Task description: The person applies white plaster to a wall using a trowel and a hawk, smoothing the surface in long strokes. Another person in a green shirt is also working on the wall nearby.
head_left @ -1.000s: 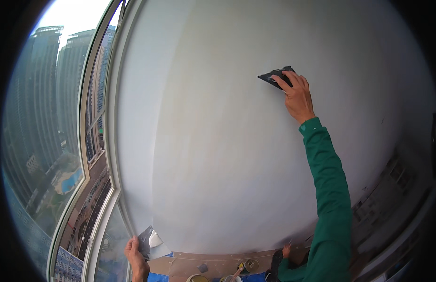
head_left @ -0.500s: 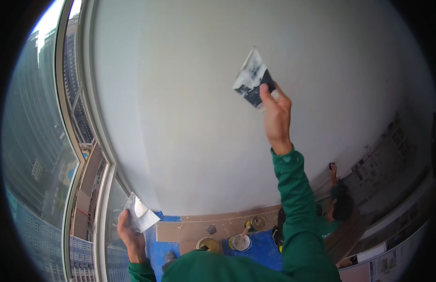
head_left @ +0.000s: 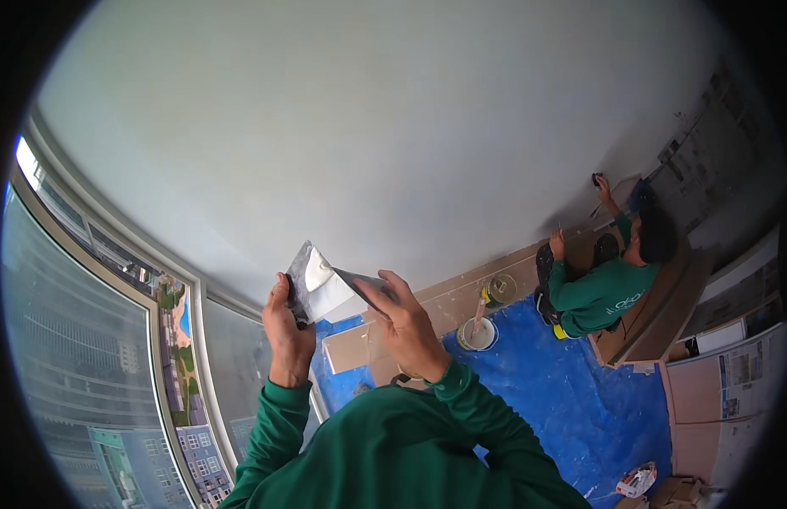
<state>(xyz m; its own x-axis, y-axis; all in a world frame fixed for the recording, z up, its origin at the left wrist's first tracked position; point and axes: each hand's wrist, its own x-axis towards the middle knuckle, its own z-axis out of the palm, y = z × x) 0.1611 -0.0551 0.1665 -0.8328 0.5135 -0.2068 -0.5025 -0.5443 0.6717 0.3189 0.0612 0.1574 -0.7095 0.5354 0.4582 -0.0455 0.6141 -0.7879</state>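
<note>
Left hand (head_left: 287,335) and right hand (head_left: 410,331) meet at the white paste (head_left: 319,270)

Both hands grasp something: the left holds a flat grey plate (head_left: 298,284) bearing the paste, the right grips a dark-bladed scraper (head_left: 360,282). A second ago that scraper was up at the pale wall (head_left: 368,144); now it is down in front of the body, its edge at the paste, though whether they touch I cannot tell. I judge that work on the wall pauses while the paste gets attention. Farther out, a bucket (head_left: 477,333) stands on blue sheeting (head_left: 546,390), and a co-worker (head_left: 610,297) sits near the wall, one hand raised toward it.
</note>
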